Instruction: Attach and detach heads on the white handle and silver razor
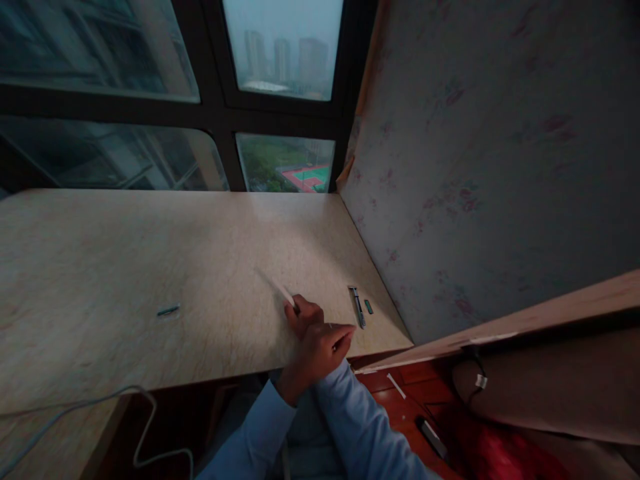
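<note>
My forearms cross, the left one lying over the right. My right hand is closed around a thin whitish stick, which points up and left over the counter and is blurred toward its far end. My left hand points to the right with its fingers pinched together; whatever is between them, if anything, is hidden. Just beyond its fingertips a slim metallic razor lies on the counter. Beside the razor is a small dark green rectangular piece. Farther left lies a small teal, narrow item.
The pale marbled counter runs up to a dark-framed window. A flowered wall bounds it on the right. A light cable hangs at the front left. On the red floor are a white strip and a dark-and-white object.
</note>
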Demonstrator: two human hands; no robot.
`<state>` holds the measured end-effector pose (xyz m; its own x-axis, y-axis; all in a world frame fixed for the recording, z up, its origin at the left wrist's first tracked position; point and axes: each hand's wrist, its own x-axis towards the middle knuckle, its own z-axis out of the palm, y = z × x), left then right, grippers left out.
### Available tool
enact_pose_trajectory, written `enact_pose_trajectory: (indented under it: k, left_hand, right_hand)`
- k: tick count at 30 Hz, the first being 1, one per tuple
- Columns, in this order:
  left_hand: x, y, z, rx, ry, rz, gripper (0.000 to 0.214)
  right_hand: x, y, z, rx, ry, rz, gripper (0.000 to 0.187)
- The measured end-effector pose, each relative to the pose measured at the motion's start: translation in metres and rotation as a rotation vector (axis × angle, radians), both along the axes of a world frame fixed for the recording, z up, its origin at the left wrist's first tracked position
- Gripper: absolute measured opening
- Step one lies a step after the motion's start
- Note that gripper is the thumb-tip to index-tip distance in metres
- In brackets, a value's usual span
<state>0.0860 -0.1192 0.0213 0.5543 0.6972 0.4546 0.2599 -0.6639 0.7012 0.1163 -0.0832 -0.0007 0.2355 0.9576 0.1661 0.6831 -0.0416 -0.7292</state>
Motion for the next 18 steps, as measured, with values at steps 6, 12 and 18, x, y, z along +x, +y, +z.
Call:
enact_pose_trajectory:
  k: [6,12,18]
  left_hand:
    - [-0.034,-0.027,-0.021,0.248,-0.106,0.111,0.021]
    - [-0.053,-0.030,-0.027,0.169,-0.123,0.175,0.021]
    - [-0.082,-0.018,-0.022,0.097,-0.152,0.252,0.017]
  right_hand:
    - [0.005,0.013,-0.005,-0.056,-0.136,0.104,0.030]
    - [0.005,0.011,-0.006,-0.074,-0.117,0.066,0.031]
    - [0.008,0.010,-0.007,0.027,0.051,0.079,0.039]
